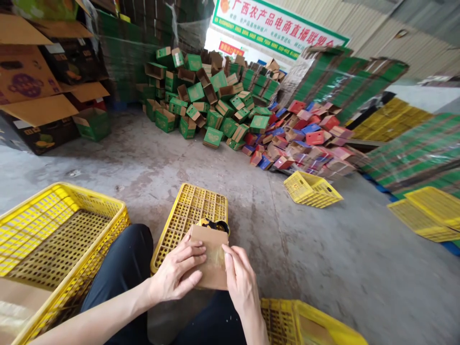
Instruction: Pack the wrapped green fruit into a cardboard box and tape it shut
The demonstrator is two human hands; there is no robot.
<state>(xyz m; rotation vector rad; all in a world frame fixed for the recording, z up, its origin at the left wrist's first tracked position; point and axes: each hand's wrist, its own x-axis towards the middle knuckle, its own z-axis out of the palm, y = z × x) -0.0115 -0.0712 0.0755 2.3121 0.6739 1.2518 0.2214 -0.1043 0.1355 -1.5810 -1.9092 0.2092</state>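
A small brown cardboard box (212, 266) is between my two hands, above my lap. A shiny strip of clear tape lies across its face. My left hand (181, 268) holds the box from the left, with its fingers over the face and the thumb lower down. On the right edge, my right hand (240, 275) grips with thumb and forefinger near the end of the tape. Just behind the box, a black and yellow tape dispenser (219, 224) is partly hidden; it rests on an upturned yellow plastic crate (190, 208).
A large yellow crate (122, 215) stands to my left with cardboard inside. Another yellow crate (298, 316) is by my right knee. Further off lie heaps of green boxes (213, 136) and red and blue boxes (314, 138), plus a tilted yellow crate (309, 189).
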